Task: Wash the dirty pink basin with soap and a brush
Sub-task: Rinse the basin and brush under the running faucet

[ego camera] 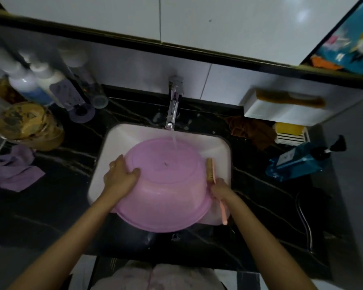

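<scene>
The pink basin (166,183) lies upside down and tilted in the white sink (117,139), its base facing up. Water runs from the chrome tap (173,105) onto the far part of the base. My left hand (120,176) presses flat on the basin's left side, fingers spread over the wall. My right hand (220,190) grips a pink-handled brush (211,170) whose tan bristle head rests against the basin's right edge; the handle end sticks out below my hand.
Black marble counter (57,206) surrounds the sink. Left: bottles (40,84), a round jar (27,124), a purple cloth (13,172). Right: a brown rag (254,130), yellow soap in a white dish (290,133), a blue pump bottle (300,162), a white box with a comb (289,105).
</scene>
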A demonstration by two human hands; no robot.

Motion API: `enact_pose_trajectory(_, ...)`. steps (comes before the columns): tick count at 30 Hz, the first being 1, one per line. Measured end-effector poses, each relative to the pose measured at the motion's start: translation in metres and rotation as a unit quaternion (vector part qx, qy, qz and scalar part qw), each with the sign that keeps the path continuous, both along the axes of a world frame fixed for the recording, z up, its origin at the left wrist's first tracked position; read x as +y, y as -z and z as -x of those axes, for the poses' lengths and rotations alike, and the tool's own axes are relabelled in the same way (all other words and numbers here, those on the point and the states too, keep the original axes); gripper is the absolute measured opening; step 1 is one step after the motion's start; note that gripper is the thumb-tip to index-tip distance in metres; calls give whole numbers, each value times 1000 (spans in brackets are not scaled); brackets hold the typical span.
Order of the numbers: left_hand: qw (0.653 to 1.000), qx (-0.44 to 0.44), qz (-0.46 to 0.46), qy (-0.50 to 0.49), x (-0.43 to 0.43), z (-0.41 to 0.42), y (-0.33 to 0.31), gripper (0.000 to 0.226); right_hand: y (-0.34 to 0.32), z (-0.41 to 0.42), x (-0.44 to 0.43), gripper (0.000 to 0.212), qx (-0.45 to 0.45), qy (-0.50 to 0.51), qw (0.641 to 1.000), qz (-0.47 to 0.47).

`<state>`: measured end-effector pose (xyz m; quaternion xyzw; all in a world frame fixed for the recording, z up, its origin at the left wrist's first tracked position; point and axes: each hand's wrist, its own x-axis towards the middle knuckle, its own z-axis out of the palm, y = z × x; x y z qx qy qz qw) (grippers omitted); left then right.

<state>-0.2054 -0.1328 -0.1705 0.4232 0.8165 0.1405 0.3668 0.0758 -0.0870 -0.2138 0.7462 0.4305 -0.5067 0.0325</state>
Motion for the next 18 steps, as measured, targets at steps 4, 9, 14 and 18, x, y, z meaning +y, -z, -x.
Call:
enact_pose_trajectory(4, 1000, 7, -3, 8, -10, 4, -7, 94, -2, -5, -11, 41, 47, 25, 997, -62)
enact_pose_trajectory(9, 999, -8, -12, -34, -16, 26, -16, 110, 1, -6, -12, 45, 78, 14, 993, -83)
enact_pose_trajectory(14, 994, -80, -11, -67, -16, 44, -16, 93, 12, -17, -5, 42, 80, -8, 995, -65)
enact_pose_trajectory(18, 992, -124, -29, -23, -7, 49, -6, 80, -5, -21, -7, 38, 73, 0, 996, -52)
